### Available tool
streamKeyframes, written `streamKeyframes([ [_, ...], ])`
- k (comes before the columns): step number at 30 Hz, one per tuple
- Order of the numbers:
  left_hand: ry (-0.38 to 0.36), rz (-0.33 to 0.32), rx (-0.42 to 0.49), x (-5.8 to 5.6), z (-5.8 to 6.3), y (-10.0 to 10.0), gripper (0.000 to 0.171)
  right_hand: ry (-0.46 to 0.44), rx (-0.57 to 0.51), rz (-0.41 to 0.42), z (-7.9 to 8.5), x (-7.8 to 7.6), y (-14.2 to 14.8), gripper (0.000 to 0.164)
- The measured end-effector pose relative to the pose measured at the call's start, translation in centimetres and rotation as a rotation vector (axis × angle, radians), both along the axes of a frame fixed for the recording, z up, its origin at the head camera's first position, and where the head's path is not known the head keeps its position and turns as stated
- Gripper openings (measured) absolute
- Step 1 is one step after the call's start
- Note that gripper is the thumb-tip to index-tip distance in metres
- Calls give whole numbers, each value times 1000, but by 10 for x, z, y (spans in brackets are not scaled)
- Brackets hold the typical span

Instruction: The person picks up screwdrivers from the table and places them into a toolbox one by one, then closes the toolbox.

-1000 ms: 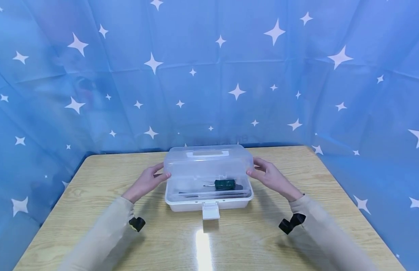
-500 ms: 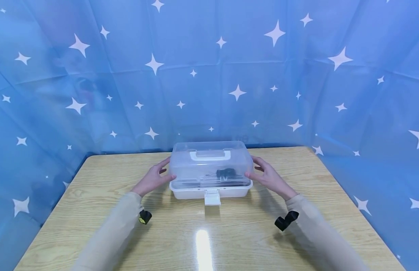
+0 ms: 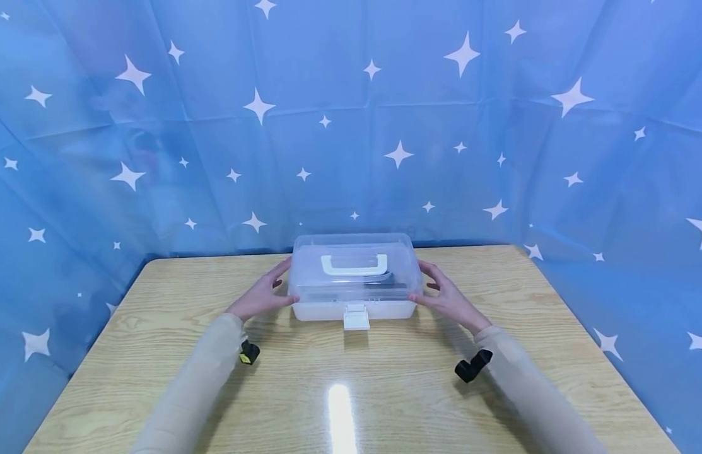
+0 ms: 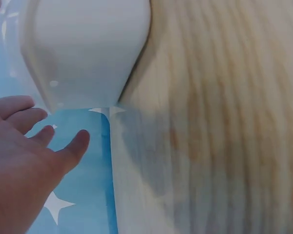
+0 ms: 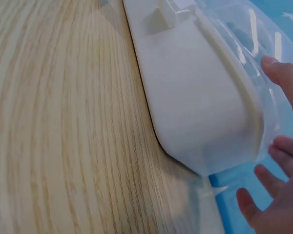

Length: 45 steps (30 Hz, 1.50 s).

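A translucent plastic toolbox has its clear lid down over the white base. On the lid lies a white carry handle, and the white front latch sticks out toward me. Through the lid a dark screwdriver shows faintly. My left hand touches the lid's left end, thumb at the front corner, other fingers spread along the side. At the right end, my right hand mirrors it; in the right wrist view its thumb rests on the lid and the other fingers are spread.
The box stands near the far edge of a wooden table. Behind it hangs a blue curtain with white stars. A wrist camera sits on the left sleeve, another camera on the right.
The lid has swung down over the screwdriver and base. The box has slid away from me and slightly right, with both hands moving along at its ends.
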<state>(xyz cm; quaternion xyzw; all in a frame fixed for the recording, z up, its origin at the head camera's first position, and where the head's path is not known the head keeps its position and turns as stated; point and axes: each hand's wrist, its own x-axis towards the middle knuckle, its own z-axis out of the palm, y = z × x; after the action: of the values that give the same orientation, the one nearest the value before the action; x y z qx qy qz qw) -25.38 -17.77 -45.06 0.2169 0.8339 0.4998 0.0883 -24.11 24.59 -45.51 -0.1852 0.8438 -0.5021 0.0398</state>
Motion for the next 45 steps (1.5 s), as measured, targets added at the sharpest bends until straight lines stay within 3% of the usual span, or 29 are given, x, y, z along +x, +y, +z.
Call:
streamKeyframes([
  [4, -76, -1, 23, 2, 0, -1, 94, 0, 31, 0, 1, 2, 0, 80],
  [9, -157, 10, -17, 10, 1, -1, 96, -4, 38, 11, 1, 9, 7, 70],
  [15, -75, 23, 1, 13, 11, 11, 97, -45, 47, 25, 1, 24, 15, 37],
  [19, -26, 36, 30, 9, 18, 19, 96, -15, 102, 146, -2, 32, 11, 19],
  [24, -52, 49, 33, 5, 21, 23, 97, 3, 133, 329, -5, 38, -1, 28],
  [33, -43, 43, -105, -4, 26, 28, 105, -47, 66, 446, -17, 37, -42, 49],
  [34, -42, 41, -114, -5, 26, 29, 106, -44, 55, 451, -17, 38, -47, 50],
  [41, -88, -11, -91, 18, 66, 38, 98, 38, 61, 406, -20, 39, -70, 41],
  [45, -92, -19, -104, 12, 62, 37, 98, 72, 80, 367, -22, 40, -75, 35],
])
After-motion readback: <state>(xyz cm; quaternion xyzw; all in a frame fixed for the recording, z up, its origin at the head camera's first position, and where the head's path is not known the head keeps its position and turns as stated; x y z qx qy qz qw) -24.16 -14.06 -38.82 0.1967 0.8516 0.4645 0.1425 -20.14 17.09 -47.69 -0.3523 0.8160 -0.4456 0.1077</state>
